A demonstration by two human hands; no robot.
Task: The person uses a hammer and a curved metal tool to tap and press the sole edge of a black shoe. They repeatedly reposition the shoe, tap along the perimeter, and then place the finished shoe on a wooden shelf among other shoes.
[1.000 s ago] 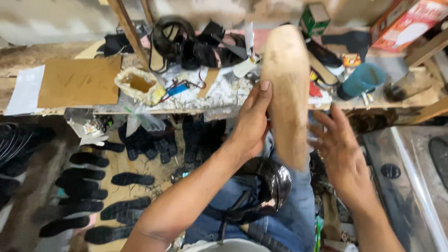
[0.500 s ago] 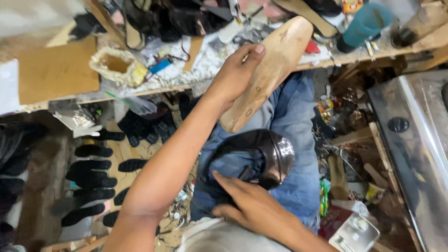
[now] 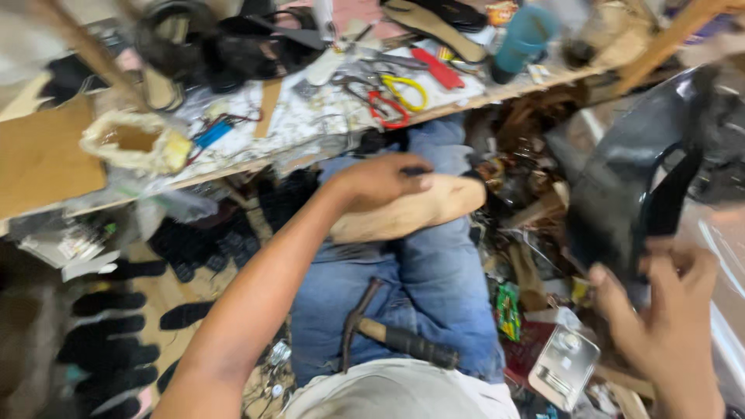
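Left hand [image 3: 380, 180] closed, pressing tan wooden shoe last [image 3: 407, 211] flat on denim-clad lap. Right hand [image 3: 667, 310] gripping black leather shoe upper [image 3: 621, 186], raised at right. Hammer [image 3: 396, 334] rests on near thigh.

Wooden last [image 3: 411, 209] now down on lap; black upper [image 3: 621, 194] aloft.

Cluttered workbench [image 3: 310, 128] with scissors [image 3: 392, 97], cardboard [image 3: 43, 159], teal cup [image 3: 524, 39].

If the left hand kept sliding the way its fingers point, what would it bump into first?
The left hand points rightward along the tan shoe sole on the lap. It would probably first meet that sole's far end, then the clutter under the workbench; depth there is unclear.
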